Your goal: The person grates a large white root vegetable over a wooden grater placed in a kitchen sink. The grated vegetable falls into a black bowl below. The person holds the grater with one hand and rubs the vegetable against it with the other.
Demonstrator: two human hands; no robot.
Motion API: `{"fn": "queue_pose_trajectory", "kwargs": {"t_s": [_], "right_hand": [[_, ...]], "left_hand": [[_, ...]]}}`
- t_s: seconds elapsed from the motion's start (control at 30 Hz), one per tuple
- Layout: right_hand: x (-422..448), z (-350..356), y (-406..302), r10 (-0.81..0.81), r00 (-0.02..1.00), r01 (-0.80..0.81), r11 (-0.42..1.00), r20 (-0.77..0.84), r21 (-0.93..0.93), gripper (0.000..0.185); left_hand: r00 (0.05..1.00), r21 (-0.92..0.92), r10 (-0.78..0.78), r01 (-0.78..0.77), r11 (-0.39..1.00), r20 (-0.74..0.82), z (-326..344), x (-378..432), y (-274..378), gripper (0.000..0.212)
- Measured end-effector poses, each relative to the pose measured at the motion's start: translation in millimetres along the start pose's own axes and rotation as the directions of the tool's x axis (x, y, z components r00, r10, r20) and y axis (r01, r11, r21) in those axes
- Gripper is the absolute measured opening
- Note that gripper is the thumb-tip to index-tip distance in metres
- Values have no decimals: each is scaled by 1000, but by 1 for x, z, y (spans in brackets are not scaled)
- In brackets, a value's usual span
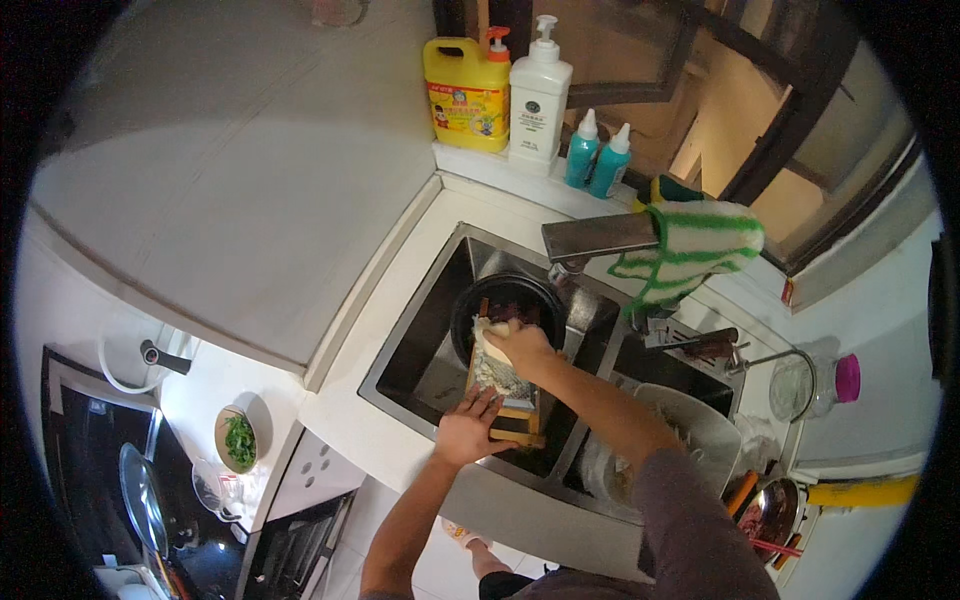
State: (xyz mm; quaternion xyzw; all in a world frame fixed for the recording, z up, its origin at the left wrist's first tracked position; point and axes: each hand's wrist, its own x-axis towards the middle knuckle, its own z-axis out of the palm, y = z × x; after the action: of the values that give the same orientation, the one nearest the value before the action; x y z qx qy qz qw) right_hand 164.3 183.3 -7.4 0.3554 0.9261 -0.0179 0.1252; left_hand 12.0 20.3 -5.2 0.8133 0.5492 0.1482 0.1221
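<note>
A washboard-like grater with a wooden frame (517, 437) slants in the left sink basin, its upper end over a round black bowl (459, 300). Pale shredded matter covers part of its metal face (517, 382). My right hand (523, 349) grips a pale, peeled piece of food (496, 341) and presses it on the grater's upper part. Lower down, my left hand (469, 431) rests with spread fingers on the grater's near left edge; whether it grips the frame cannot be told. Dark reddish contents lie in the bowl, partly hidden by the grater.
A faucet (600, 236) draped with a green-striped cloth (697, 240) reaches over the sink. A large translucent container (712, 427) stands at the right basin. Pump bottles (538, 105) line the sill. At left are a bowl of chopped greens (240, 441) and a glass lid (142, 495).
</note>
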Motion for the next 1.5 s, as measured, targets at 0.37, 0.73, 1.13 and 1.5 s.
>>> {"fn": "queue_pose_trajectory", "kwargs": {"t_s": [0.37, 0.73, 1.13, 1.5], "right_hand": [[9, -11, 18, 81, 997, -81, 995, 8, -63, 69], [-17, 14, 3, -63, 973, 68, 998, -221, 12, 91], [-37, -13, 1, -84, 996, 83, 991, -2, 107, 98], [-31, -24, -12, -111, 990, 108, 993, 89, 38, 87]], "left_hand": [[1000, 38, 6, -5, 999, -10, -10, 6, 0, 80], [1000, -10, -4, 4, 1000, 15, -5, 3, -1, 81], [999, 47, 11, -9, 999, -44, -2, 0, -7, 78], [1000, 28, -10, 10, 1000, -11, -11, -5, -10, 79]]}}
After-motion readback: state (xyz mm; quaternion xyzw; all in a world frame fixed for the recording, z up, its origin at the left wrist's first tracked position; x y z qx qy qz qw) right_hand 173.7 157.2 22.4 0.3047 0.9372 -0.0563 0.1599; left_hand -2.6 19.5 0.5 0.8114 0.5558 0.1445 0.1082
